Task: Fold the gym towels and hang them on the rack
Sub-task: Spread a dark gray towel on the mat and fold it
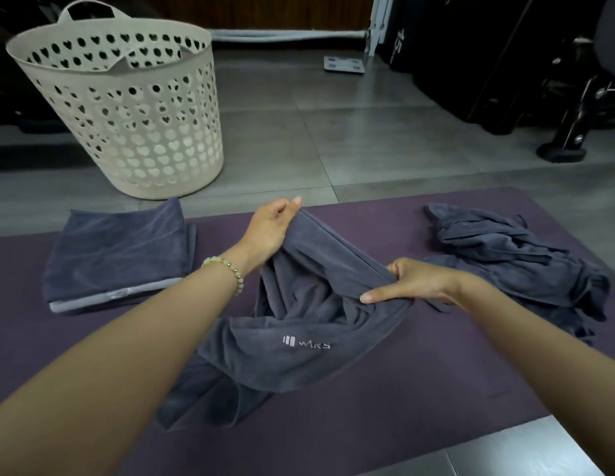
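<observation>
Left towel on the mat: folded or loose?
Folded. The left towel lies as a flat rectangle on the mat, layered edges stacked at its near side.

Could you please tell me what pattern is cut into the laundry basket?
Heart-shaped holes all over the cream laundry basket; the head view shows it.

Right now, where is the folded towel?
In the head view, the folded towel lies on the left end of the purple mat, just this side of the white basket and left of the left hand.
</observation>
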### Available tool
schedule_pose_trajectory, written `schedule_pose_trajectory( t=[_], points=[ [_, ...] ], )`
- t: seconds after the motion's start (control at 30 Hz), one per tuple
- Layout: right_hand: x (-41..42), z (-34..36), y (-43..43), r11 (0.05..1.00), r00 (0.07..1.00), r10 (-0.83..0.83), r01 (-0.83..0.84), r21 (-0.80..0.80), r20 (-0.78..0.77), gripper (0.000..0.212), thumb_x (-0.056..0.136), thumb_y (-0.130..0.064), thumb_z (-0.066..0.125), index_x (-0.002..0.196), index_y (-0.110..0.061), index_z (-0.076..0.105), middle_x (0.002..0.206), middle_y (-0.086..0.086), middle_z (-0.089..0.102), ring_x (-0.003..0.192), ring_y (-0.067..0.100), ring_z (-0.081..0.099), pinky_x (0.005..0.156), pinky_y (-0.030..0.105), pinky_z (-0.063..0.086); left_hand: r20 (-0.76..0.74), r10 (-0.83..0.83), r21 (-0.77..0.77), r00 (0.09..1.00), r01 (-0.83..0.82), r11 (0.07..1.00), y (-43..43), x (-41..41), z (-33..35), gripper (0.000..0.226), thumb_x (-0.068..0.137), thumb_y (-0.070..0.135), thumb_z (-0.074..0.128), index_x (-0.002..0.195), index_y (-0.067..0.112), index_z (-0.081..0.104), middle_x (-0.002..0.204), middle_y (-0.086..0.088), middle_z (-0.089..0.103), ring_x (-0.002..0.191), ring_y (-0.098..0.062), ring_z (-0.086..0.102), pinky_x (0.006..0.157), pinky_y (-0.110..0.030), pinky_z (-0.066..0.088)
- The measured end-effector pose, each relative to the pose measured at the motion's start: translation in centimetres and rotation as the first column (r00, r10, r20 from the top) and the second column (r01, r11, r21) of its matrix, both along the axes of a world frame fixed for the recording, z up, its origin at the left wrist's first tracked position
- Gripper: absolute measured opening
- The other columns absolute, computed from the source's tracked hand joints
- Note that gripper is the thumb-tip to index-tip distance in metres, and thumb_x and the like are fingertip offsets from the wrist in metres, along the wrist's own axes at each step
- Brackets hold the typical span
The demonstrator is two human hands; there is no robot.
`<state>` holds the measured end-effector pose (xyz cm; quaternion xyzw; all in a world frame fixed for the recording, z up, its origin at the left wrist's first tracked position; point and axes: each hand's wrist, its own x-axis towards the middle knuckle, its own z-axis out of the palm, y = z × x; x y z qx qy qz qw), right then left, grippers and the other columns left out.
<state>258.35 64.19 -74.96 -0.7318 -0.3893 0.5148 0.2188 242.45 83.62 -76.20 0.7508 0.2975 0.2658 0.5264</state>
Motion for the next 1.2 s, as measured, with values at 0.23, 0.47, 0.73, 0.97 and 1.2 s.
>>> schedule_pose_trajectory(
  t=[0.23,0.47,0.73,0.97,1.2],
  points=[
    [2.7,2.4,-1.1,0.997,0.993,-0.05,0.057,0.06,-0.108,0.054,0.054,-0.048,0.087,0.09,-0.009,0.077,0.097,0.011,0.074,0.087,0.021,0.071,0.083,0.029,0.056,-0.114,0.549,-0.029,0.828,-0.556,0.831,3.5,-0.8,-0.5,0.046,0.101,0.036,0.04,0.06,0.015,0.033,0.07,-0.01,0.044,0.076,-0.02,0.041,0.061,-0.028,0.025],
    [3.1,3.8,-0.2,0.891,0.917,-0.17,0.299,0.341,-0.36,0.024,0.075,-0.037,0.067,0.077,-0.015,0.077,0.082,0.003,0.074,0.07,0.01,0.068,0.065,0.022,0.053,-0.205,0.266,0.032,0.942,-0.265,0.964,0.1,0.9,0.3,0.045,0.102,0.038,0.032,0.13,0.01,0.053,0.136,-0.011,0.053,0.13,-0.025,0.043,0.104,-0.025,0.027],
    [3.7,4.3,-0.1,0.91,0.922,-0.152,0.271,0.315,-0.355,0.063,0.052,-0.056,0.085,0.095,-0.012,0.077,0.104,0.013,0.072,0.094,0.019,0.069,0.076,0.024,0.054,-0.193,-0.393,-0.162,0.899,0.366,0.916,-6.4,3.8,3.0,0.03,0.084,0.052,0.063,0.083,0.024,0.072,0.083,0.012,0.072,0.08,-0.001,0.066,0.077,-0.018,0.051],
    [3.2,0.5,-3.2,0.943,0.821,-0.196,0.307,0.125,-0.536,0.075,0.05,-0.041,0.093,0.111,-0.004,0.069,0.12,0.012,0.066,0.112,0.021,0.063,0.097,0.03,0.049,0.073,-0.2,-0.46,0.977,0.211,0.862,-4.7,3.7,3.6,0.024,0.086,0.04,0.066,0.084,0.017,0.071,0.08,0.001,0.074,0.071,-0.011,0.07,0.062,-0.019,0.054],
    [5.5,1.2,-3.9,0.734,0.527,-0.454,0.679,0.035,-0.718,0.036,0.07,-0.034,0.076,0.092,-0.005,0.076,0.101,0.013,0.073,0.087,0.021,0.072,0.068,0.029,0.059,-0.048,-0.218,-0.461,0.975,0.172,0.87,-5.9,7.7,2.6,0.04,0.086,0.054,0.059,0.097,0.017,0.073,0.092,0.001,0.075,0.081,-0.01,0.071,0.069,-0.018,0.054]
  ],
)
